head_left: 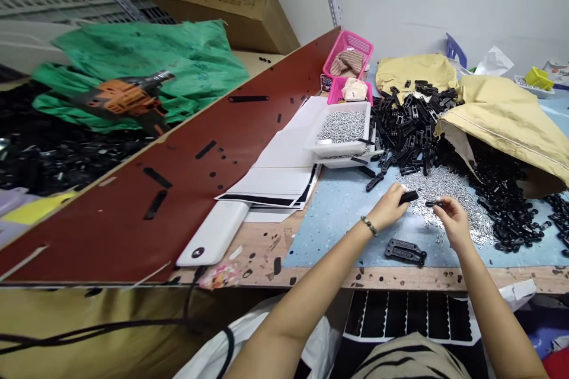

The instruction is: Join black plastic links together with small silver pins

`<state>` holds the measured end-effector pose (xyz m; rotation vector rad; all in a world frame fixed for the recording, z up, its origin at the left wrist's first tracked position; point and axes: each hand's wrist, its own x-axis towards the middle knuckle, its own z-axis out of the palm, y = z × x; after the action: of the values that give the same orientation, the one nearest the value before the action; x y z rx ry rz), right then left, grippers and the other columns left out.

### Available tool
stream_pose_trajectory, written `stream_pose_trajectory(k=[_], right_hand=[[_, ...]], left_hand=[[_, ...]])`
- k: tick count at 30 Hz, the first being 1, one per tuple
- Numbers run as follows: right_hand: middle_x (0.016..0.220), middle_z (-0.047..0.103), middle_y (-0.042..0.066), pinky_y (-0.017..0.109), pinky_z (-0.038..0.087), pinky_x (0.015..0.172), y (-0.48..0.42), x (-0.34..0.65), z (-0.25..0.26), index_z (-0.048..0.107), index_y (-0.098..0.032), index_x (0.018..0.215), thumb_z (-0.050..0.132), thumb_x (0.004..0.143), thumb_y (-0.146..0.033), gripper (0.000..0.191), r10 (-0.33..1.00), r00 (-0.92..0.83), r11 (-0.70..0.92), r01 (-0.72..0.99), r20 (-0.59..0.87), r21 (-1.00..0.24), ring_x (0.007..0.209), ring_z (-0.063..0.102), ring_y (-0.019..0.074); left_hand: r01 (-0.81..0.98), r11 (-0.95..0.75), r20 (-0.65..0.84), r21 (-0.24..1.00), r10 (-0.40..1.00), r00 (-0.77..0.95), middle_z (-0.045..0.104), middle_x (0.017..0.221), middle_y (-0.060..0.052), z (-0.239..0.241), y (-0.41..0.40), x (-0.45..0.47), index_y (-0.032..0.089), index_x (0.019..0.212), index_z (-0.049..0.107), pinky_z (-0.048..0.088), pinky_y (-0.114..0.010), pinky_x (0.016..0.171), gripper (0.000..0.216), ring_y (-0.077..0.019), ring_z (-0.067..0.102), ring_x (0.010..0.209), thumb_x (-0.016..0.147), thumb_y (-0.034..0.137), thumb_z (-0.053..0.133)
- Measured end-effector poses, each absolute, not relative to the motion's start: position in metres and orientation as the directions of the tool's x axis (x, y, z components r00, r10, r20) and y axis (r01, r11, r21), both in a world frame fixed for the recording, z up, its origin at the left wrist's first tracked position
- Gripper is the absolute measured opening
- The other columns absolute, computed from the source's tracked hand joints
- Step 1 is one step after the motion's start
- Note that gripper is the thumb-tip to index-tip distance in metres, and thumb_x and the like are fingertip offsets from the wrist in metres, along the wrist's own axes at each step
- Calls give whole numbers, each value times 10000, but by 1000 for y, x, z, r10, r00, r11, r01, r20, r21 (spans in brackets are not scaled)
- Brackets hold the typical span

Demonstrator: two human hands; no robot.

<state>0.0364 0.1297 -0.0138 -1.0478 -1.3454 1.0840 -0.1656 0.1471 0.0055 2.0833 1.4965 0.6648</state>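
a small assembly workshop: heaps of black plastic parts point(413, 124), screws point(448, 186), a drill point(128, 98).

pink basket point(347, 47), green cloth point(146, 59), black parts point(413, 124)

Both forearms reach forward, left hand point(390, 206) and right hand point(451, 220) fingers pinched.

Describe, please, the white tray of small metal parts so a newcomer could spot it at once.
Start at the pale blue mat covering the workbench. At its far left edge, in front of the two pink baskets, sits the white tray. Unlike the loose black pieces heaped beside it, it holds only tiny silvery parts.
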Motion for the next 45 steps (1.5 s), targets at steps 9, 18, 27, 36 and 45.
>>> stream_pose_trajectory(k=[9, 18, 27, 36, 45], right_hand=[[919, 625, 71, 280, 483, 690, 123, 14, 20, 643, -169, 944, 538, 892, -307, 182, 808, -302, 584, 299, 505, -755, 800, 592, 159], [940, 601, 60, 262, 478, 689, 146, -26, 22, 573, -158, 1104, 575, 867, -321, 287, 818, -418, 505, 195, 394, -841, 752, 587, 135], [949, 581, 83, 330, 399, 854, 158, -72, -27, 656, -138, 915, 562, 884, -195, 114, 769, -638, 601, 697, 46, -391, 958, 505, 226], [1061, 552, 77, 292, 424, 852, 151, -22, -37, 546, -148, 1155, 557, 891, -242, 281, 815, -502, 557, 540, 290, -631, 898, 529, 162], [974, 592, 87, 320, 418, 877, 148, -39, -62, 644, -151, 1030, 523, 903, -163, 176, 754, -600, 625, 531, 267, -572, 933, 521, 192]], left_hand=[[567, -275, 141, 777, 953, 269, 614, 961, -57, 28, 104, -168, 141, 1068, 544, 420, -266, 748, 303, -185, 581, 876, 842, 342, 565], [711, -187, 197, 678, 978, 69, 564, 696, -12, 48, 100, -216, 148, 832, 563, 322, -244, 598, 301, -133, 506, 631, 893, 437, 504], [639, 90, 15, 764, 987, -157, 562, 782, -24, 2, 97, -251, 143, 814, 467, 362, -243, 672, 229, -155, 524, 744, 868, 363, 497], [678, -170, 107, 715, 985, 134, 562, 965, -85, -23, 112, -230, 126, 939, 578, 419, -331, 856, 275, -177, 523, 913, 896, 393, 527], [696, -266, 110, 667, 959, 262, 550, 1029, -103, -34, 114, -236, 133, 995, 615, 403, -381, 915, 323, -205, 502, 982, 925, 401, 448]])
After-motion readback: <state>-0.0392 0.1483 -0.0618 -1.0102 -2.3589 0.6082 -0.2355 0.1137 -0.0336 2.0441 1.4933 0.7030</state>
